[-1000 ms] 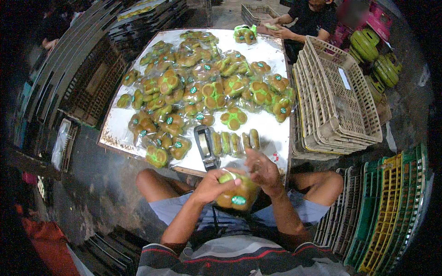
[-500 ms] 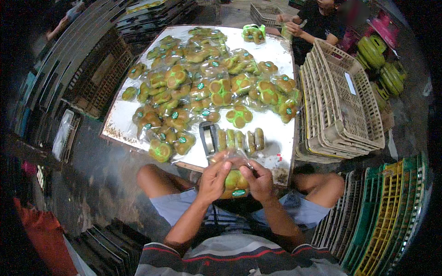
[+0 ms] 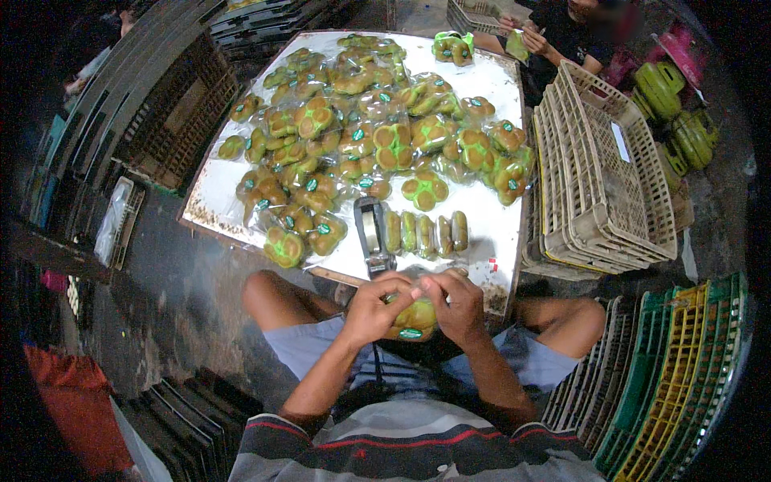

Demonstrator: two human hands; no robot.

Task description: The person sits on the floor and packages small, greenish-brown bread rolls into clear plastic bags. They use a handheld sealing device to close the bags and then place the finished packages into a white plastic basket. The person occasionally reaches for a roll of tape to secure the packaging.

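Over my lap, at the table's near edge, I hold a clear plastic bag with a green and brown bun (image 3: 415,319) inside; an oval green sticker is on its lower part. My left hand (image 3: 374,310) pinches the bag's upper end from one side. Opposite it, my right hand (image 3: 456,307) grips the same end, thumb and fingertips nearly touching the left ones. Just beyond my fingers lies a black tape dispenser (image 3: 371,234). Beside it several buns stand on edge in a wrapped row (image 3: 426,234). Behind that row sits a flower-shaped bun (image 3: 425,191).
Bagged buns (image 3: 315,119) are heaped across the white table (image 3: 491,90). Stacked beige crates (image 3: 598,173) stand at the right, with coloured crates (image 3: 671,353) nearer me. Dark racks (image 3: 104,104) line the left. A co-worker's hands (image 3: 534,40) hold a green item at the far right.
My hands have drawn together, and the bag's end, spread out before, is now bunched between my fingertips. The view has shifted slightly. The co-worker's green item has moved to the right.
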